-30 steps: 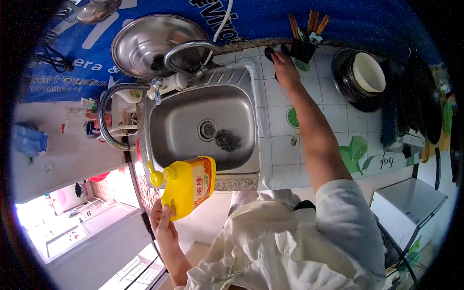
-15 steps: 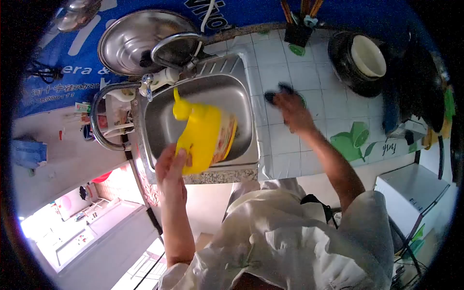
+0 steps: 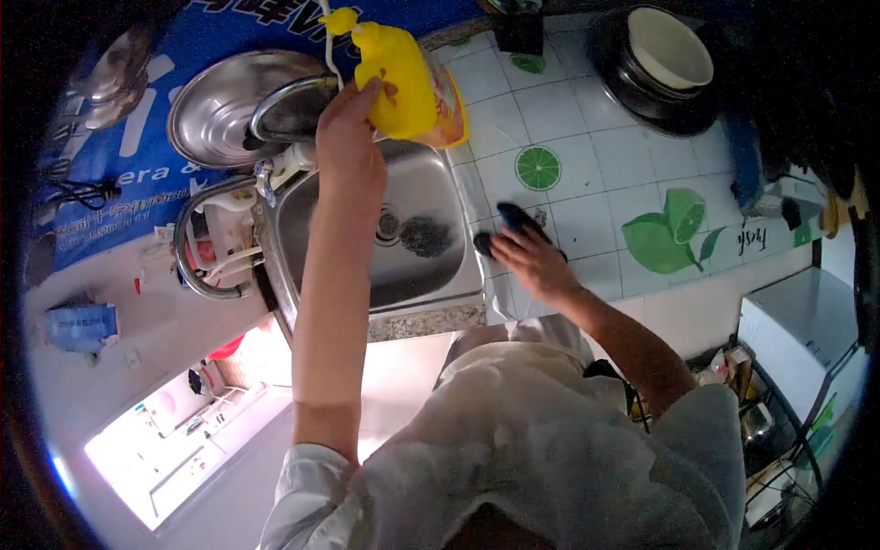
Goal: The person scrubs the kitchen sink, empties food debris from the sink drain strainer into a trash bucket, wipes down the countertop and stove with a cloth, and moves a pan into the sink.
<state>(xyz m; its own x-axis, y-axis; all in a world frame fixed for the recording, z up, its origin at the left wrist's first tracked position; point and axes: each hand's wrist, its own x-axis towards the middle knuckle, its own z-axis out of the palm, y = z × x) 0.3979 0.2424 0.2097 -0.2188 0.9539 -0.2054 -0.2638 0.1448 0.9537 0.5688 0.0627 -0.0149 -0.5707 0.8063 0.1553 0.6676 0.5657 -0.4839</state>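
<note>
My left hand [image 3: 353, 128] grips a yellow pump bottle [image 3: 403, 82] by its handle, held up over the back edge of the steel sink [image 3: 307, 220]. Its pump points toward the blue backdrop. My right hand [image 3: 532, 264] presses a black cloth [image 3: 522, 221] onto the white tiled-pattern countertop [image 3: 587, 215], just right of the sink. The cloth sticks out past the fingers on both sides. A dark scrubber-like patch [image 3: 425, 236] lies beside the drain in the sink.
A steel lid [image 3: 206, 110] leans behind the sink by the curved faucet [image 3: 188, 225]. Stacked bowls [image 3: 669, 50] stand at the back right of the counter, with a black holder [image 3: 520, 32] left of them. A white cabinet [image 3: 797, 321] is at the right.
My left hand has carried the yellow bottle up from the sink's front edge to its back. My right hand has drawn the black cloth from the back of the counter toward the front.
</note>
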